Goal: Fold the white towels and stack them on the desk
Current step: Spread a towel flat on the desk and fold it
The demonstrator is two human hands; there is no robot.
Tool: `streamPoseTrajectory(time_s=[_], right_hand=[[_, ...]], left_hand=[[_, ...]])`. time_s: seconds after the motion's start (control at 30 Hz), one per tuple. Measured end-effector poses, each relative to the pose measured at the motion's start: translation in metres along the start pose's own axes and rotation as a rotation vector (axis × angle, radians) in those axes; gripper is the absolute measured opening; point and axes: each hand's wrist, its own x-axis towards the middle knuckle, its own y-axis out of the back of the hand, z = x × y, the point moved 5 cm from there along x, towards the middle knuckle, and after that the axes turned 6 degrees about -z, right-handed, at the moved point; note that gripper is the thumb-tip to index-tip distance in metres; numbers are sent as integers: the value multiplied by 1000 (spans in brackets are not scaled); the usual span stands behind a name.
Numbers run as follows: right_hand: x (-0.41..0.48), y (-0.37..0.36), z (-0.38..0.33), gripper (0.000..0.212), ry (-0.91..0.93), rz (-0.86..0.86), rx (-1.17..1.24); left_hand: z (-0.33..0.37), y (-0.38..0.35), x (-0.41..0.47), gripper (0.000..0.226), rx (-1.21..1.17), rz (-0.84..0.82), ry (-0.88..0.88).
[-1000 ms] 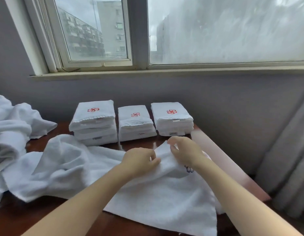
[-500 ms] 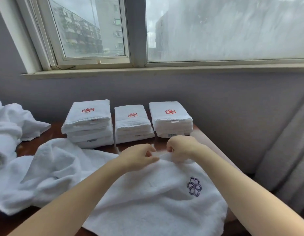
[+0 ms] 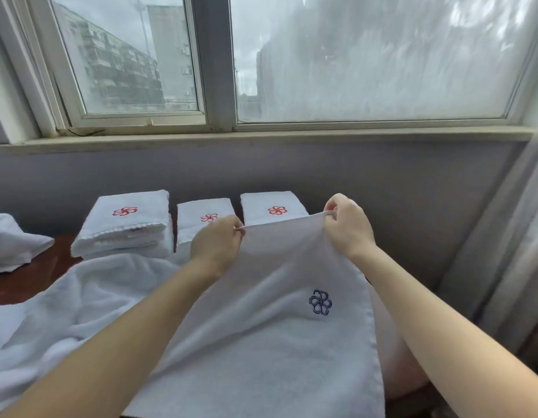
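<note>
The hands are now sitting higher and farther apart than a moment ago, when they were low and close together, picking at a bunched edge. The left hand (image 3: 216, 245) and the right hand (image 3: 347, 227) are each pinching one end of the towel's top edge, with fingers curled round it. The edge is being pulled into a straight line between them.

The towel (image 3: 276, 342) is hanging from the hands over the near right part of the table (image 3: 29, 282), in front of the stacks. Its lower part is running off the bottom of the view. This is looking like the start of a fold: the towel is getting spread out flat, and it is not folded yet.

The towel is looking soft, thick and fuzzy, and white all over, with a thin sewn hem down its right side. A dark blue flower (image 3: 320, 302) is stitched on it. The cloth is sagging easily, so it will likely flop if one hand lets go.

At the back of the table, the left stack (image 3: 126, 227), middle stack (image 3: 201, 218) and right stack (image 3: 270, 206) are sitting side by side. They are neat and blocky, each showing a red flower on top. A loose heap (image 3: 65, 312) of crumpled white towels is lying to the left. The table is showing dark, shiny wood.
</note>
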Motion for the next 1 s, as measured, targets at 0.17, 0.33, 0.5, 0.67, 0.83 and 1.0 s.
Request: streamPoseTrajectory(time_s=[0.17,0.33,0.5,0.67,0.83,1.0], right_hand=[[3,-10,9,16,18,-26,-5],[-10,-22,19,13,4,-98,-135],[-25,-21,11,12,21,-197,-335],[-44,-22,-4,15,51,-309,-562],[-75,-34,1,17,-33,-626,-671],[-99,-59,-1,27,-87,-507,-498]], left_hand=[[-2,6,-5,18,15,112,-67],[-9,5,-13,15,56,167,-126],[-13,3,-31,6,104,164,-233],[-20,-2,-55,6,109,158,-303],[-22,-19,-78,11,216,17,-420],[-19,-28,-89,6,292,-2,-501]])
